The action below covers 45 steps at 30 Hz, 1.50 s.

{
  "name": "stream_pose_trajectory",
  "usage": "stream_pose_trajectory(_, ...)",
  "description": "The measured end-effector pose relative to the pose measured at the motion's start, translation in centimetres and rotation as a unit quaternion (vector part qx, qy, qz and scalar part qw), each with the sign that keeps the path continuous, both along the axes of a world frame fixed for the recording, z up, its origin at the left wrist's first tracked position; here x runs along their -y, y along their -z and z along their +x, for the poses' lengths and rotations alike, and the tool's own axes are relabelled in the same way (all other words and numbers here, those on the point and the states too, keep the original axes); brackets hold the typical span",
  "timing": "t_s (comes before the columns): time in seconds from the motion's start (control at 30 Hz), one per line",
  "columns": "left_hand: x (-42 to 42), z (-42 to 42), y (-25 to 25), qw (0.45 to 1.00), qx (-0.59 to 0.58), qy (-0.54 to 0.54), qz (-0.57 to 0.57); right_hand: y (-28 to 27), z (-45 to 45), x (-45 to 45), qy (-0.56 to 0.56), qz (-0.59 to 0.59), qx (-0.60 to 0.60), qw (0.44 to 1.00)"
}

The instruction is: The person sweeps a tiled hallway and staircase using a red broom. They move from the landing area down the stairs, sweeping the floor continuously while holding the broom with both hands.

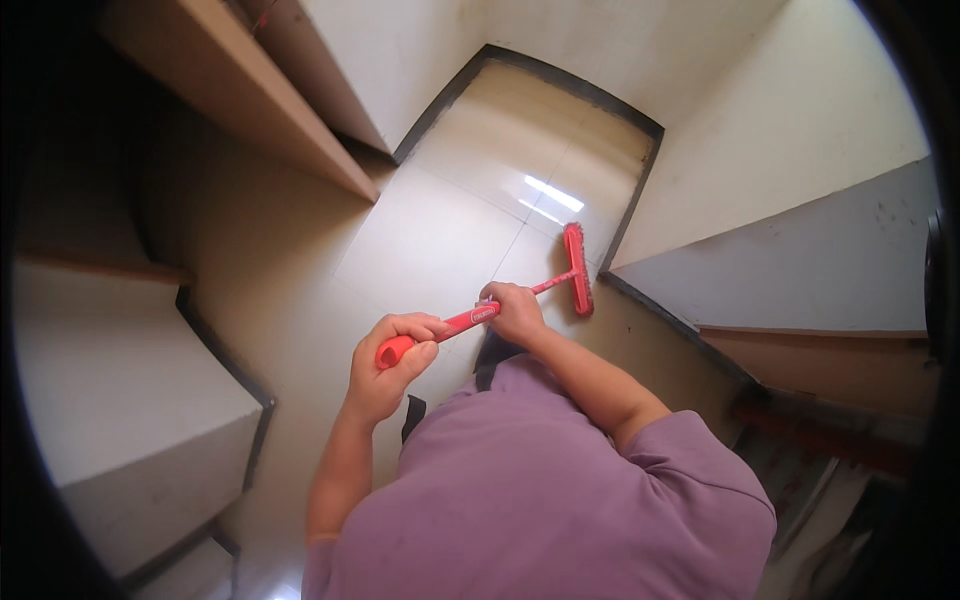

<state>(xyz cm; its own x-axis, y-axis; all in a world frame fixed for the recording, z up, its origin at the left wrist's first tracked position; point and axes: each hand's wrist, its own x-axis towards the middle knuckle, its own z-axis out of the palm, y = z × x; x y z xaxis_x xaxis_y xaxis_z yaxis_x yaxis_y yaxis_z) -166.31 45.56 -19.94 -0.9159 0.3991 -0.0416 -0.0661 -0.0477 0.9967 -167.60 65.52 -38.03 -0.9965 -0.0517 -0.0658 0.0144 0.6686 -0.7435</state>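
My left hand (397,360) grips the upper end of a red broom handle (466,322), close to its open tip. Lower down the same shaft, my right hand (514,311) is closed around it. The handle slants away to the right and ends in a red broom head (576,268) with dark reddish bristles. That head is at the tiled floor (420,232), a short way from the right-hand wall. A label with writing sits on the handle between my hands.
Dark skirting (630,199) edges the pale walls around the floor recess. An open brown door (300,112) stands at upper left. A wall corner (259,412) juts out at left. On the right are a grey wall panel (810,262) and a dim doorway with a dark red sill (810,431).
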Motion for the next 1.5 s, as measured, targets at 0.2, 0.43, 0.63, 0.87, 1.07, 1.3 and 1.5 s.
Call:
stream_pose_trajectory(0.2, -5.1, -11.6, -0.1, 0.995, 0.020, 0.100, -0.003, 0.5, -6.6, -4.6, 0.077, 0.016, -0.017, 0.997)
stream_pose_trajectory(0.43, -8.2, -19.0, 2.5, 0.993, 0.095, 0.063, -0.042, 2.9, -13.0, -7.1, 0.108, 0.056, 0.070, 0.990)
stream_pose_trajectory(0.63, -6.7, -20.5, 2.8, 0.996, 0.066, 0.015, -0.059, 3.4, -16.3, -5.1, 0.052, 0.039, 0.123, 0.990)
stream_pose_trajectory(0.87, -0.1, -23.2, 1.1, 0.995, 0.042, -0.030, -0.086, 2.5, -21.4, 1.8, 0.000, 0.035, 0.108, 0.994)
stream_pose_trajectory(1.07, 7.4, -23.3, -1.1, 0.985, 0.018, -0.126, -0.114, 1.7, -25.3, 11.2, -0.072, 0.005, 0.074, 0.995)
stream_pose_trajectory(1.3, 13.4, -21.9, -4.8, 0.948, -0.080, -0.244, -0.189, -0.8, -27.6, 21.4, -0.263, -0.096, 0.077, 0.957)
stream_pose_trajectory(1.5, 15.0, -21.3, -7.1, 0.929, -0.184, -0.235, -0.220, -5.4, -27.8, 23.2, -0.349, -0.078, 0.100, 0.928)
